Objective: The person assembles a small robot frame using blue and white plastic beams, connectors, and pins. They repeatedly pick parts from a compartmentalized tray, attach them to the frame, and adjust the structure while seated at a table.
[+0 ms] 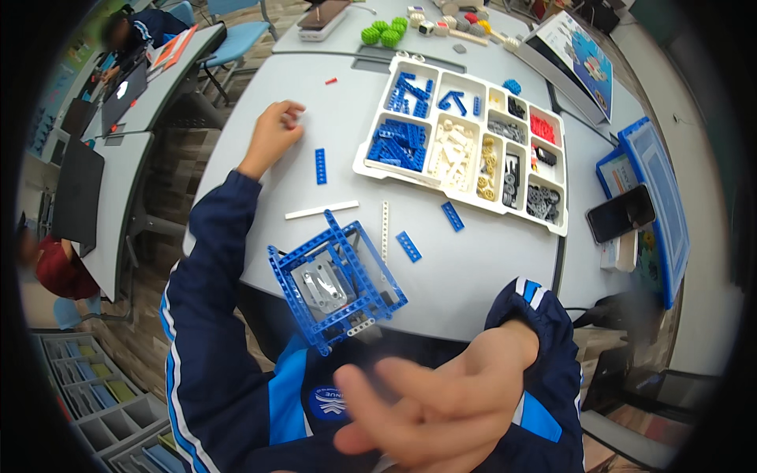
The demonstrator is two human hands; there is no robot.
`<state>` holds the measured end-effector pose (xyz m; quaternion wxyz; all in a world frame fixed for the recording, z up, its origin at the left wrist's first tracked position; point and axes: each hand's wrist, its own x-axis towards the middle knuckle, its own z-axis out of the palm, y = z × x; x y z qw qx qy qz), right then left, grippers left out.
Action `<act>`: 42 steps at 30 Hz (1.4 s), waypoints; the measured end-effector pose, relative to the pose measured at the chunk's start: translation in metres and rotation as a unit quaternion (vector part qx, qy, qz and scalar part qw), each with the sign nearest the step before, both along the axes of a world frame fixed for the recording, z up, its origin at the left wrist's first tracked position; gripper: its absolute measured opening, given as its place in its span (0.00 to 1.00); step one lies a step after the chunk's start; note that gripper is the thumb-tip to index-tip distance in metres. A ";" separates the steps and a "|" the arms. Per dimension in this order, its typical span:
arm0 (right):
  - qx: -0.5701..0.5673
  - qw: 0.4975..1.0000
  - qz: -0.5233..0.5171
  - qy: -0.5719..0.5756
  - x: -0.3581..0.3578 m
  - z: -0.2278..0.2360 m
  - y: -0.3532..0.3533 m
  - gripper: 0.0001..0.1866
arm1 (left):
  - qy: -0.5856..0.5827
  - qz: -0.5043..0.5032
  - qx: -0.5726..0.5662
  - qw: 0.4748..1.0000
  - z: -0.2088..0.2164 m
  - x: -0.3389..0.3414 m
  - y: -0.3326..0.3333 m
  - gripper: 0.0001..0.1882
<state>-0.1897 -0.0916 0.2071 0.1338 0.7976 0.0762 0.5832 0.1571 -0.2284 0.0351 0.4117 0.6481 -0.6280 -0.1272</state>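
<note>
My left hand [272, 140] rests at the left of the table, fingers curled in; whether something small sits in them is hard to make out. Close to it lie a blue perforated beam [320, 166] and a small red pin [331, 81]. Raised in front of my chest, my right hand [453, 394] is blurred, its fingers stretched apart with nothing visible in them. Between my arms, a blue building-brick frame [296, 301] with a grey block [322, 285] inside sits tilted at the table's near edge. Neither hand touches it.
White beams [322, 210] and short blue plates [408, 246] lie beyond the frame. A white sorting tray [441, 186] holds blue, white, red and grey parts. Green balls [384, 33] and a box [569, 59] stand farther back. On the right, a phone [621, 214] leans by a blue lid [658, 209].
</note>
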 end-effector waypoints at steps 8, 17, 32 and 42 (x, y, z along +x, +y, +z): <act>0.143 0.982 -0.057 0.106 -0.033 0.032 -0.033 0.08 | -0.176 0.054 -0.127 0.975 -0.005 -0.014 -0.103 0.14; 0.395 0.878 -0.243 0.120 -0.083 0.045 -0.119 0.06 | -0.072 -0.063 -0.065 0.993 0.000 -0.022 -0.036 0.04; 0.459 0.705 -0.370 0.395 -0.081 -0.128 -0.251 0.12 | 0.052 -0.125 0.013 0.991 0.003 -0.019 0.035 0.08; 0.408 0.668 -0.437 0.444 -0.104 -0.163 -0.286 0.13 | -0.017 -0.039 -0.028 0.999 -0.011 -0.045 0.038 0.07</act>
